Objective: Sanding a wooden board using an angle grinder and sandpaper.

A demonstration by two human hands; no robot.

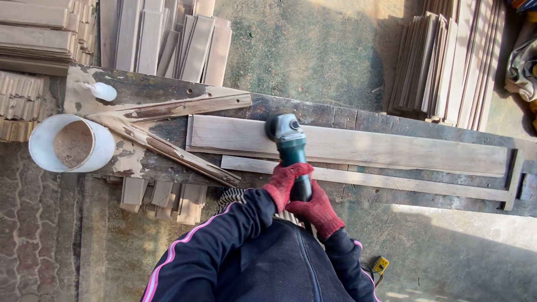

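While your fingers curl tight inside red knit gloves, both hands clamp the handle of a green angle grinder [290, 146]: your left hand [286, 182] grips higher on the barrel, your right hand [316, 209] wraps just below it, the two touching. Its dark round head rests on the near left end of a long pale plank [363, 146] lying across a stained wooden workbench [140, 89]. A narrower strip [391, 182] lies just beside the plank, nearer you. To the left sit a white bucket [42, 146] of sawdust and a small white bottle [100, 91]. Stacks of boards [447, 61] stand beyond the bench on the ground.
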